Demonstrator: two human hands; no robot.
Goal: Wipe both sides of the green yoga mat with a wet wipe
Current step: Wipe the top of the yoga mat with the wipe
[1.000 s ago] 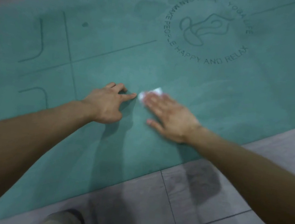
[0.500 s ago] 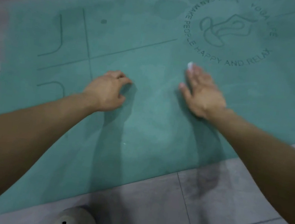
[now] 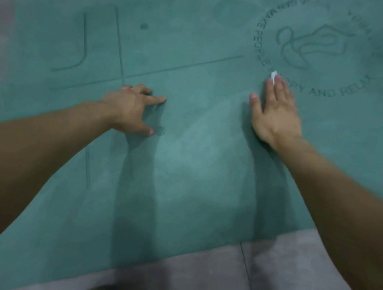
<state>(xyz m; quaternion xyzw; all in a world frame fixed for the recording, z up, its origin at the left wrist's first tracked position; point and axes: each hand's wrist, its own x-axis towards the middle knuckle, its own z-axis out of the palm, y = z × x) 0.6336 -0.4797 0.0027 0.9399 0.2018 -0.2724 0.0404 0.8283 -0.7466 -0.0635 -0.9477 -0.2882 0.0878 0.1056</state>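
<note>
While spread left hand (image 3: pixel 129 110) braces, flat right hand (image 3: pixel 276 114) presses white wipe (image 3: pixel 273 76) onto matte mat (image 3: pixel 182 168)

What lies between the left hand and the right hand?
Only bare green yoga mat, as the head view shows; the left hand and right hand do not touch.

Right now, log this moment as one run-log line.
left hand: rests on green yoga mat | right hand: presses wet wipe | printed side up
</note>
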